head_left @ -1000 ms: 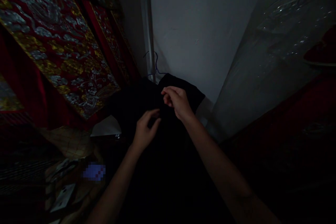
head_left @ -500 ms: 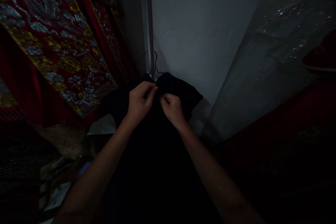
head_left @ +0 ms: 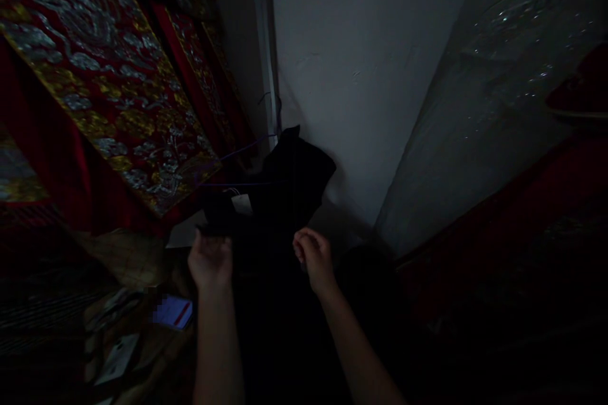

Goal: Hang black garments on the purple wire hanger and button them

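Note:
A black garment [head_left: 299, 171] hangs from a thin purple hanger [head_left: 242, 150] hooked on a metal pole. Its right shoulder still drapes over the hanger, while the hanger's left arm is bare. A small white tag [head_left: 242, 204] shows at the garment's opening. My left hand [head_left: 211, 259], palm turned up, has its fingers closed on the garment's dark edge, low on the left. Lower right of the hanger, my right hand [head_left: 314, 253] is closed in a pinch against the black cloth. Dim light hides the folds between my hands.
Red robes [head_left: 118, 76] with gold and silver embroidery hang at the left. The metal pole [head_left: 266, 31] stands against a grey wall [head_left: 351, 44]. Clear plastic sheeting [head_left: 475, 95] covers the right side. A lit phone [head_left: 173, 312] lies low at the left.
Both hands have moved down toward me, the left also leftward. The garment's left side has come off the hanger, baring its purple arm and the white tag.

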Demonstrator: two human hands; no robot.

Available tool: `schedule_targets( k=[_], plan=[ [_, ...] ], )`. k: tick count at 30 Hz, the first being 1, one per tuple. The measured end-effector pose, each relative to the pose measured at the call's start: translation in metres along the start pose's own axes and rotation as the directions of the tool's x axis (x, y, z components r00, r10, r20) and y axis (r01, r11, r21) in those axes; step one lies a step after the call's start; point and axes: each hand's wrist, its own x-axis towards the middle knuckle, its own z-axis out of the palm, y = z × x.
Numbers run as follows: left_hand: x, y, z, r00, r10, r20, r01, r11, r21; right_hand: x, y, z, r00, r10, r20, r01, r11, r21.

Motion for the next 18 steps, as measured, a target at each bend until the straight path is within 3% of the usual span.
schedule_targets(
  k=[1, 3, 5, 8, 12, 15, 18],
  plan=[
    [-0.012, -0.012, 0.0, 0.994, -0.091, -0.056, 0.088, 0.995, -0.053, -0.001, 0.002, -0.003, 0.999, 0.002, -0.041, -0.002, 1.0, 0.001],
    [-0.036, -0.031, 0.01, 0.978, -0.197, -0.063, 0.191, 0.977, -0.099, -0.001, 0.003, -0.01, 0.995, -0.019, -0.099, 0.014, 0.999, -0.044],
    [-0.057, -0.041, 0.027, 0.985, -0.174, 0.011, 0.175, 0.983, -0.061, -0.001, 0.0, -0.017, 0.991, -0.064, -0.116, 0.051, 0.992, -0.117],
    [-0.08, -0.047, 0.045, 0.991, -0.015, 0.134, 0.005, 0.997, 0.071, -0.007, -0.01, -0.02, 0.986, -0.161, -0.047, 0.15, 0.973, -0.174],
    [-0.097, -0.053, 0.048, 0.946, 0.093, 0.31, -0.204, 0.916, 0.346, -0.019, -0.018, -0.015, 0.965, -0.158, 0.211, 0.189, 0.973, -0.135],
    [-0.099, -0.053, 0.046, 0.885, 0.122, 0.45, -0.345, 0.82, 0.456, -0.019, -0.023, -0.015, 0.933, -0.109, 0.342, 0.168, 0.975, -0.145],
    [-0.093, -0.05, 0.042, 0.791, 0.136, 0.596, -0.5, 0.705, 0.503, -0.011, -0.032, -0.022, 0.904, -0.111, 0.413, 0.21, 0.956, -0.203]
  ],
)
